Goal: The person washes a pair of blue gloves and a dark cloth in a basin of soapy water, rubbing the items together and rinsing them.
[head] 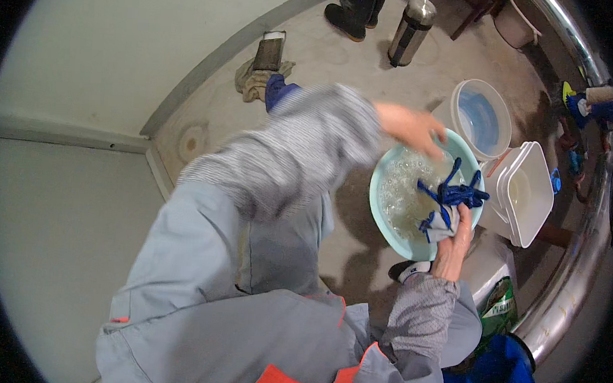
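Note:
A light green plastic basin [374, 205] of foamy, cloudy water stands on the floor before me. My right hand [457, 240] is at its near right side, closed around the whitish part of a wet blue and white work glove [460, 194]. The glove's blue fingers spread over the water and the basin's right rim. My left hand [416, 132], blurred, is over the basin's far rim. Its fingers look apart, with nothing seen in them.
A round white bucket [482, 117] with bluish contents and a square white bucket [527, 195] stand right of the basin. Farther off are a steel canister [412, 33] and black boots [351, 12]. A curved metal pipe [591, 222] runs along the right.

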Demonstrator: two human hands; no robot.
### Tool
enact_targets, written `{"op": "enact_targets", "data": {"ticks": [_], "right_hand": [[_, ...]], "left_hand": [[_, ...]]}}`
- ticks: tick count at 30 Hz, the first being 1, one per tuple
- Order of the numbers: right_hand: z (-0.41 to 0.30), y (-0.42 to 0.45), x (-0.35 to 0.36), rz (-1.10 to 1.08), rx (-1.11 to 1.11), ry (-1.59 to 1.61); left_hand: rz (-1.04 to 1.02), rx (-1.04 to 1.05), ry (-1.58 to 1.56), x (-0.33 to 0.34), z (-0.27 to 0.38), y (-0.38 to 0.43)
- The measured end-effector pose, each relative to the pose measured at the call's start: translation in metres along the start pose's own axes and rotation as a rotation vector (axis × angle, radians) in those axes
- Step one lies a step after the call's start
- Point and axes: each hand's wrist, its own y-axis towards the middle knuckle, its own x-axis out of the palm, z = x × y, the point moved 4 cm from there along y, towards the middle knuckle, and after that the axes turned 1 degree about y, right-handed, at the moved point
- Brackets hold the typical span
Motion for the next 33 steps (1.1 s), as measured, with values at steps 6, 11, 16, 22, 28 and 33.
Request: {"op": "enact_targets", "data": {"ticks": [6, 11, 16, 22, 28, 33], "right_hand": [[-0.022, -0.019, -0.032, 0.017, -0.025, 0.027], [-0.025, -0.022, -0.066, 0.071, -0.007, 0.019], [-0.034, -0.058, 0.004, 0.386, -0.143, -0.076], [-0.030, -0.057, -0.006, 0.305, -0.110, -0.026], [-0.046, -0.068, -0.026, 0.115, -0.119, 0.134], [-0.060, -0.073, -0.011, 0.026, -0.175, 0.182]], "left_hand": [[0.530, -0.603, 0.544, -0.068, -0.239, -0.117], [0.438, -1.042, 0.322, 0.000, -0.355, -0.170], [0.164, -1.167, 0.349, 0.017, -0.396, -0.165], [0.438, -1.002, -0.146, 0.003, -0.451, -0.202], [0.647, -0.318, -0.790, -0.105, -0.218, -0.207], [0.715, 0.107, -0.595, -0.148, -0.014, -0.255]]}}
